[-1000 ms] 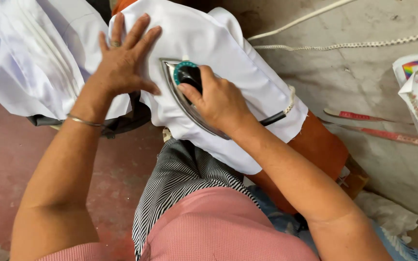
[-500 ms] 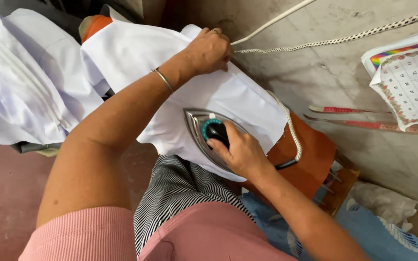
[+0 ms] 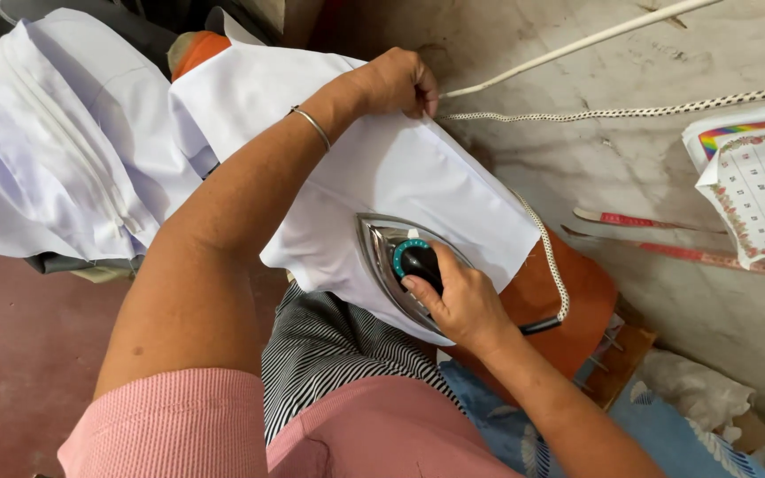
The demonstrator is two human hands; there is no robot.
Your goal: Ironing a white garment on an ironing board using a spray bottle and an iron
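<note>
The right hand point(image 3: 458, 301) is wrapped around the handle of a flat iron point(image 3: 400, 270), pressing its metal sole onto the near end of a white cloth point(image 3: 382, 168) spread over an orange padded board point(image 3: 577, 301). The left hand point(image 3: 396, 81) reaches to the far edge and pinches the cloth between its fingers, apparently pulling it taut so it lies smooth ahead of the iron. A braided cord point(image 3: 549, 257) trails off to the right. More white fabric point(image 3: 55, 159) is heaped to the left. No containers are in view.
</note>
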